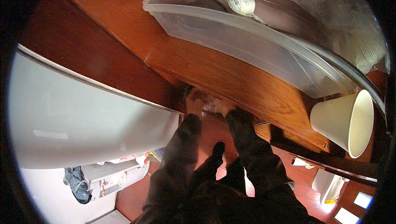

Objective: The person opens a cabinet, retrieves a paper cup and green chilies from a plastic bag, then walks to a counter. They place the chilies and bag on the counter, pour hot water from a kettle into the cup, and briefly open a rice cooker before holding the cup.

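Low in front of me, both hands reach into a dim gap beside the edge of a wooden tabletop (216,60). My left hand (194,102) and my right hand (226,106) come out of dark sleeves, close together. Between them is a pale, blurred patch; whether they grip anything is too dark to tell. On the tabletop above them stands a translucent plastic bin (235,51). A metal spoon (242,2) rests in the bin, its bowl bearing pale smears. To the right of the bin is a cream paper cup (331,115), its mouth facing right in this view.
A large glossy white panel (92,109) rises left of my hands. Crumpled clear plastic with a ridged pale item (368,51) sits at upper right. On the reddish floor (130,199) a dark foot (218,149) shows below me. A dark bag (79,185) hangs by white furniture.
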Tool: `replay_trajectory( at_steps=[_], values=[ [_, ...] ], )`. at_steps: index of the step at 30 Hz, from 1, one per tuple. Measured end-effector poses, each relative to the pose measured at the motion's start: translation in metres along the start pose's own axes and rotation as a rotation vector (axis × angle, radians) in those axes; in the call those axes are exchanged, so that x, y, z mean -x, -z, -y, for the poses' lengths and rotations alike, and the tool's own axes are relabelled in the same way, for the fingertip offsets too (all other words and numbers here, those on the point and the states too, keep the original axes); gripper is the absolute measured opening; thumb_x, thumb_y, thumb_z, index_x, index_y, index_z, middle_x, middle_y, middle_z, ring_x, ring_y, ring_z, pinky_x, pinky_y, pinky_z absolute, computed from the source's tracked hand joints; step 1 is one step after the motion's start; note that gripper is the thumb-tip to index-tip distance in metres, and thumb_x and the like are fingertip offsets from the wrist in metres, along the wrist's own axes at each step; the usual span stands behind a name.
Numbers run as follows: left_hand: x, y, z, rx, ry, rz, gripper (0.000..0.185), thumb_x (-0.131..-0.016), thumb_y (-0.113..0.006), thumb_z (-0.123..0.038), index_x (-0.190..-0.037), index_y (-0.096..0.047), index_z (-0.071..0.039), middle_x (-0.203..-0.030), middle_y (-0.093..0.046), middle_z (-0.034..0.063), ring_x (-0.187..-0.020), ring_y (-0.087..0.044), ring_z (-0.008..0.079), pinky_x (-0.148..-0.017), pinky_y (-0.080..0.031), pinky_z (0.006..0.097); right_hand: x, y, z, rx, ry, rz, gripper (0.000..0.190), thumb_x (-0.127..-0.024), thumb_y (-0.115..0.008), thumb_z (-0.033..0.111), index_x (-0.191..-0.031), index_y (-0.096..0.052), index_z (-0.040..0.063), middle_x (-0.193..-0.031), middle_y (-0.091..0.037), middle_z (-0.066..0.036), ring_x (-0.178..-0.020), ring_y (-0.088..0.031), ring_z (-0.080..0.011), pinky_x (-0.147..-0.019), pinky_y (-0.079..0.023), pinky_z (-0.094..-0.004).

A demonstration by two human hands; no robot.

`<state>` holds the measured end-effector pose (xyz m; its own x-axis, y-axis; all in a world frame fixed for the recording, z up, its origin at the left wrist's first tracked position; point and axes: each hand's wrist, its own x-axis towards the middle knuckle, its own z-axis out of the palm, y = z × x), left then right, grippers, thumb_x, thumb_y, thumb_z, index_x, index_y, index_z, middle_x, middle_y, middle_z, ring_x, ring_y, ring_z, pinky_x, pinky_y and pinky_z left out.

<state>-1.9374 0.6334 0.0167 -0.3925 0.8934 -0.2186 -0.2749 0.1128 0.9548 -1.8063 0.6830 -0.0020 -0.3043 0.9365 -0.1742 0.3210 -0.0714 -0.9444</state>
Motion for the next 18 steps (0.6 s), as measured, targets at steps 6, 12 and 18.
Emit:
replay_trajectory(
  at_steps=[6,12,18],
  values=[
    [0.004,-0.002,0.002,-0.186,0.086,-0.049,0.039,-0.095,-0.054,-0.015,-0.131,-0.047,-0.002,-0.133,-0.049,0.0122,-0.115,-0.052,0.0252,-0.092,-0.051,0.0379,0.024,-0.001,0.02,0.259,0.095,0.085,0.054,-0.083,-0.07,0.026,-0.13,-0.052,0.005,-0.132,-0.052,-0.014,-0.118,-0.049,-0.0326,-0.099,-0.041,-0.042],
    [-0.012,0.026,0.022,-0.655,-0.111,-0.045,0.035,-0.085,-0.06,-0.003,-0.12,-0.056,-0.004,-0.117,-0.06,0.0092,-0.102,-0.06,0.0203,-0.082,-0.052,0.0318,0.032,-0.013,0.022,-0.342,-0.153,0.071,0.036,-0.082,-0.069,0.015,-0.114,-0.06,0.004,-0.111,-0.059,-0.013,-0.104,-0.056,-0.0245,-0.082,-0.049,-0.0363],
    [-0.011,0.031,0.014,-0.939,-0.107,-0.012,0.038,-0.086,-0.057,-0.002,-0.124,-0.054,-0.007,-0.121,-0.058,0.0078,-0.104,-0.057,0.0164,-0.086,-0.051,0.0291,0.057,-0.005,0.029,-0.111,0.09,-0.056,0.016,-0.087,-0.064,0.009,-0.103,-0.064,0.007,-0.09,-0.061,-0.004,-0.076,-0.057,-0.0168,-0.068,-0.048,-0.0301]
  ],
)
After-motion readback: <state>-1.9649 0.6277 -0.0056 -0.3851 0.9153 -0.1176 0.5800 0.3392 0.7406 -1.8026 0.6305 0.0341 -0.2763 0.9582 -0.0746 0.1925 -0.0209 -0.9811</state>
